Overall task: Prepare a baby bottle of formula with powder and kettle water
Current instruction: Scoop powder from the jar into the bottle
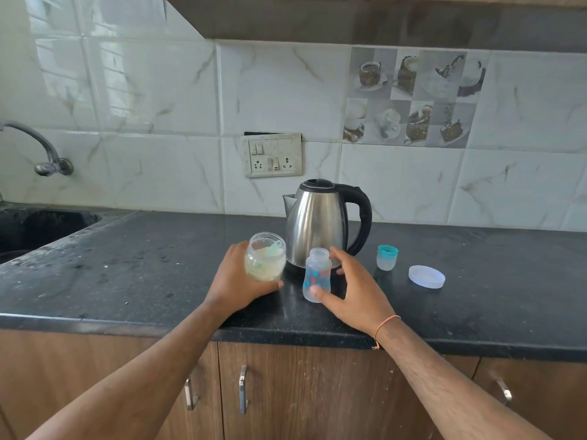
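Bottle (317, 274), uncapped, upright on black counter (127, 265), just in front of steel kettle (317, 223). Right hand (355, 290) spread wide around it: thumb touching the base, fingers reaching behind. Left hand (236, 281) grips open powder jar (266, 261), tilted, left of bottle. Teal cap (387, 257) and white lid (426, 276) lie to the right.

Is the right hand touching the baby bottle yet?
Touching. The head view shows the right hand with its thumb tip pressed against the lower body of the baby bottle; the other fingers spread behind it, their contact unclear.
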Action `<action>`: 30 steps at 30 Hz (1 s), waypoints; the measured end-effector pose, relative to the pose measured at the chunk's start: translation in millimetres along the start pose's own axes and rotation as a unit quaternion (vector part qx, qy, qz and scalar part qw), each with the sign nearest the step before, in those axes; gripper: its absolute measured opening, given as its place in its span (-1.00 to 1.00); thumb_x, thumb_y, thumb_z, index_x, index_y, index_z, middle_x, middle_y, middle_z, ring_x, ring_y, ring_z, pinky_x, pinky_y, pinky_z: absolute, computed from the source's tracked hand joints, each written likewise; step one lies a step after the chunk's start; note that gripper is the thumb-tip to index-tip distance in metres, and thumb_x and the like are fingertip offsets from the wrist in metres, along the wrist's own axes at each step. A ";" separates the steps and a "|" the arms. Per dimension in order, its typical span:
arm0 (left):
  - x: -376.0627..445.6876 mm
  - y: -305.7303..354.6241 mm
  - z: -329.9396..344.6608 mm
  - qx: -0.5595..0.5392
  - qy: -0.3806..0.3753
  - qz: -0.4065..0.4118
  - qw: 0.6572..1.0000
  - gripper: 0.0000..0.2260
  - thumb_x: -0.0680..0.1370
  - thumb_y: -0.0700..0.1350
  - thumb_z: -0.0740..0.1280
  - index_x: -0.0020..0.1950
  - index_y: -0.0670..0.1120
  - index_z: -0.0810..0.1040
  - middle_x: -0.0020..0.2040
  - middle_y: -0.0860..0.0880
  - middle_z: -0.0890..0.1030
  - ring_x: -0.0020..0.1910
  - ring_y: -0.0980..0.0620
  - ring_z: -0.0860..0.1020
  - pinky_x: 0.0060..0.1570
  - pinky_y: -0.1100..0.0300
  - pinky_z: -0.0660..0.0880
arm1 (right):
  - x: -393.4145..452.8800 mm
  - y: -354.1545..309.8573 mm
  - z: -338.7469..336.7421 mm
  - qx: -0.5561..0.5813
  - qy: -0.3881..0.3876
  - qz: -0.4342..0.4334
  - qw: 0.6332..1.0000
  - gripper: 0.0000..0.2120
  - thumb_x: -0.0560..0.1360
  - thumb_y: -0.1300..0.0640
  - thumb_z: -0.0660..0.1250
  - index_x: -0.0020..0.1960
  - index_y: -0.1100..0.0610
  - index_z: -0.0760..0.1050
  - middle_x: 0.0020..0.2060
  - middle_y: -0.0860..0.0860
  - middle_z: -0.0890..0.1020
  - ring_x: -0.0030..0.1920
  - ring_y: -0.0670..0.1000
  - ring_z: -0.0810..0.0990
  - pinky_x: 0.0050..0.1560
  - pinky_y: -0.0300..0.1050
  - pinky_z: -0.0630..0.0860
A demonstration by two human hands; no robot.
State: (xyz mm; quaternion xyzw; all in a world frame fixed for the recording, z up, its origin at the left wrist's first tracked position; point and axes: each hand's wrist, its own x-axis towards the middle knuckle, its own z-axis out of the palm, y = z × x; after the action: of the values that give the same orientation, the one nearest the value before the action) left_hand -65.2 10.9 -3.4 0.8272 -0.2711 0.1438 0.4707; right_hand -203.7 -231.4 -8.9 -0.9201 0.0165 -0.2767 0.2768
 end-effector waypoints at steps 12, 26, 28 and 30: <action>-4.0 -2.2 -0.1 0.006 -0.028 0.112 0.993 -0.18 0.28 0.01 0.76 0.45 0.12 0.46 0.30 0.28 0.48 0.31 0.23 0.46 0.22 0.39 0.39 | 28.2 -86.6 -19.6 -0.156 0.009 -0.187 0.970 -0.75 0.66 -0.19 0.33 0.22 -0.16 0.69 -0.09 -0.17 0.55 -0.07 -0.06 0.58 -0.13 -0.05 0.54; -3.3 -2.8 0.2 -0.024 -0.020 0.115 0.993 -0.17 0.32 0.12 0.74 0.49 0.08 0.43 0.36 0.22 0.48 0.29 0.29 0.51 0.16 0.42 0.43 | 40.5 -106.4 -6.2 -0.330 -0.126 -0.157 0.922 -0.48 0.62 -0.26 0.34 0.54 -0.18 0.43 0.10 0.00 0.71 0.12 0.12 0.68 -0.06 -0.03 0.51; -3.0 -3.3 0.9 -0.022 -0.019 0.119 0.992 -0.17 0.31 0.13 0.74 0.48 0.07 0.43 0.37 0.21 0.48 0.30 0.27 0.51 0.17 0.42 0.43 | 41.8 -106.4 -8.4 -0.341 -0.126 -0.158 0.918 -0.51 0.62 -0.25 0.35 0.51 -0.16 0.48 0.12 0.01 0.71 0.13 0.12 0.68 -0.05 -0.02 0.55; -2.4 -3.7 1.2 -0.019 -0.020 0.121 0.992 -0.16 0.31 0.13 0.74 0.49 0.06 0.43 0.37 0.19 0.48 0.30 0.25 0.51 0.17 0.43 0.41 | 42.5 -106.7 -8.9 -0.344 -0.132 -0.154 0.917 -0.59 0.62 -0.24 0.37 0.42 -0.17 0.56 0.09 -0.01 0.72 0.11 0.10 0.68 -0.05 -0.03 0.56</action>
State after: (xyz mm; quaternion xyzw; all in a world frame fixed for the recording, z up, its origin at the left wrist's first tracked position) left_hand -65.0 12.1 -7.8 0.7820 -0.3810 0.1781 0.4600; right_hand -185.5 -153.4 73.9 -0.9777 -0.0684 -0.1695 -0.1032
